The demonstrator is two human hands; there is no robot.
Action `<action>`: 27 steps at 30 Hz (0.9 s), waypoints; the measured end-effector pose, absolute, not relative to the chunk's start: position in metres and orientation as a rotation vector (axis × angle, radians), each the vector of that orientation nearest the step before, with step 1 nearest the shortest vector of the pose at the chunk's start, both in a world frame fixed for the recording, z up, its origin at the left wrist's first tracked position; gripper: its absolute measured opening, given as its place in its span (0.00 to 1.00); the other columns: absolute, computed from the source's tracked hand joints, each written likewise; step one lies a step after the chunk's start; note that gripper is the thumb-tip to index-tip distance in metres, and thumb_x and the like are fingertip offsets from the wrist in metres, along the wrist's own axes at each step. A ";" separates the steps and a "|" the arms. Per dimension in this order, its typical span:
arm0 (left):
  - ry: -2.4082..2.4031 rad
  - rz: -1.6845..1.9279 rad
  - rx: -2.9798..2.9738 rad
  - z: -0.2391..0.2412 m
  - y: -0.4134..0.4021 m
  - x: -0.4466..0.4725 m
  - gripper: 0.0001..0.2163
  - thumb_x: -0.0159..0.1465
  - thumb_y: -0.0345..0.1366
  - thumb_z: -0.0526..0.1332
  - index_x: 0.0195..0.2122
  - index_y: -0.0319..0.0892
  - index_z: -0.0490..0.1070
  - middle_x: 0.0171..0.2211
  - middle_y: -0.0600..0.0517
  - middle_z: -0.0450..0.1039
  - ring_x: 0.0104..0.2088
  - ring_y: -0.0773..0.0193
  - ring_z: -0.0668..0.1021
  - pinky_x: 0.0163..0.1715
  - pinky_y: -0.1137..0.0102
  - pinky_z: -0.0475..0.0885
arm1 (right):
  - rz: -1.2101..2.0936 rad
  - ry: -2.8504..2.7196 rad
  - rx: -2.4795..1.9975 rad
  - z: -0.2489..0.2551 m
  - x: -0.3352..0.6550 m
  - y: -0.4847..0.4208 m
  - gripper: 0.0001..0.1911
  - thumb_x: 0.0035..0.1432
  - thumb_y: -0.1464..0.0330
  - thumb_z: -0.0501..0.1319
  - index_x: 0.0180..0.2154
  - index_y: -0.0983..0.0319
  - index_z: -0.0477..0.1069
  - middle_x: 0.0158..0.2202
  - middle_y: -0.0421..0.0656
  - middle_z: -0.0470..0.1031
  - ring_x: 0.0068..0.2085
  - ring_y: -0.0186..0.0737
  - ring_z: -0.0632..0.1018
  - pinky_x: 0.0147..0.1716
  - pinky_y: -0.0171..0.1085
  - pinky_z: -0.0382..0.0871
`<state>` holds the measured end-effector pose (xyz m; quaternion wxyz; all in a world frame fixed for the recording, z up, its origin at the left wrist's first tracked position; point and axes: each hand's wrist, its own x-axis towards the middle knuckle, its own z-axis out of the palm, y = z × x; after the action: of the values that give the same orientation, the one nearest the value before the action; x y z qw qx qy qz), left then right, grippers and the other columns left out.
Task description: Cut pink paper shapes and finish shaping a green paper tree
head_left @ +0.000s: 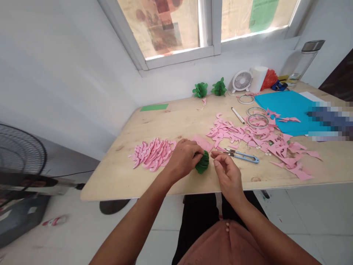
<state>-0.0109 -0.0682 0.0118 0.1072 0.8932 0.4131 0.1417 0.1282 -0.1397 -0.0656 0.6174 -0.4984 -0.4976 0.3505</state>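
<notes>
Left hand (183, 156): grip pinching dark-green ruffled paper ball (203, 165), near front edge of pale wooden desk (176, 121). Right hand (228, 173) just beside ball; can't tell if grip closed or holding. Pink crescent paper pile (154, 154) toward left edge; blue-handled metal snips (246, 157) beside right hand.

1. The left hand (183, 156) hides the left side of the green paper piece (203, 163) it grips.
2. Whether the right hand (226, 171) pinches something tiny cannot be told.
3. A pixelated patch (332, 121) masks the right end of the blue sheet (288, 106).
4. The left edge cuts off the floor fan (23, 158).
5. The window (179, 62) runs past the top edge.
6. A small reddish object (55, 221) on the floor is too blurred to identify.
</notes>
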 end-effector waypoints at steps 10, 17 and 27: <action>1.233 0.435 2.655 0.012 -0.074 -0.010 0.08 0.56 0.27 0.57 0.28 0.43 0.75 0.27 0.53 0.75 0.32 0.63 0.73 0.43 0.63 0.64 | 0.900 -1.103 -1.097 -0.062 0.122 -0.144 0.06 0.59 0.65 0.55 0.33 0.59 0.66 0.48 0.48 0.71 0.49 0.44 0.73 0.50 0.46 0.66; 1.230 0.497 2.626 0.008 -0.078 -0.013 0.07 0.56 0.27 0.57 0.29 0.42 0.74 0.28 0.53 0.75 0.32 0.64 0.75 0.46 0.61 0.63 | 0.901 -1.104 -1.083 -0.065 0.122 -0.144 0.04 0.60 0.66 0.55 0.33 0.59 0.66 0.49 0.47 0.70 0.49 0.42 0.72 0.50 0.44 0.65; 1.245 0.517 2.642 0.008 -0.076 -0.016 0.06 0.56 0.27 0.56 0.24 0.41 0.70 0.25 0.54 0.74 0.30 0.64 0.73 0.47 0.61 0.64 | 0.796 -1.246 -1.171 -0.063 0.122 -0.148 0.04 0.60 0.66 0.54 0.33 0.59 0.65 0.48 0.47 0.71 0.50 0.44 0.72 0.51 0.45 0.63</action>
<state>-0.0161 -0.0760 0.0084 0.0879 0.8873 0.4182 0.1735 0.1223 -0.1478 -0.0628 0.5873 -0.5025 -0.5348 0.3415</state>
